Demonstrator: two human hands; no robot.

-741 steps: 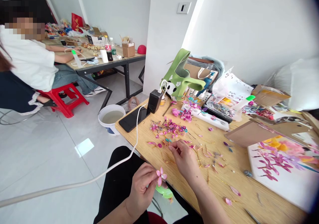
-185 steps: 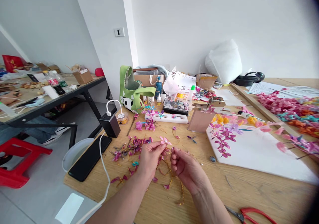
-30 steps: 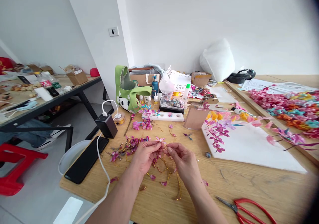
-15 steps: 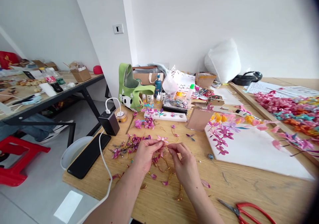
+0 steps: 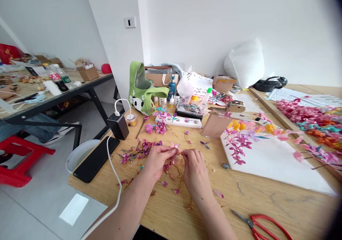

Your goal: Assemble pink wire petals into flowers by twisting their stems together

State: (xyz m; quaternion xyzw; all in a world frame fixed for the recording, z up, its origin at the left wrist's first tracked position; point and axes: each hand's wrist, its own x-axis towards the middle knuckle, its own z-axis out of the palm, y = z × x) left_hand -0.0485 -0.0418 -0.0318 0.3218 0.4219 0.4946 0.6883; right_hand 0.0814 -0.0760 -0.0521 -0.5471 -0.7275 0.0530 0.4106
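My left hand [image 5: 157,162] pinches a small pink artificial flower [image 5: 175,145] between thumb and forefinger; its petals show above the fingertips. Right beside it, my right hand [image 5: 195,170] is closed in a pinch on a thin gold wire at the flower's base, mostly covered by the fingers. Beneath and left of the hands lies a heap of purple-pink flowers [image 5: 145,147] on gold wire stems. Loose petals [image 5: 218,193] lie to the right. Red-handled scissors [image 5: 263,225] rest near the front edge, and a small spool [image 5: 225,165] stands right of my right hand.
A black phone [image 5: 96,160] and a charger [image 5: 117,126] with a white cable lie at left. Behind are a green bag [image 5: 141,94], bottles [image 5: 171,88] and a white holed strip [image 5: 196,123]. A white board [image 5: 269,158] with flowers lies at right.
My right hand has drawn closer to the left, its fingers turned more inward at the flower's base. The view has shifted slightly; the left hand keeps its pinch on the flower.
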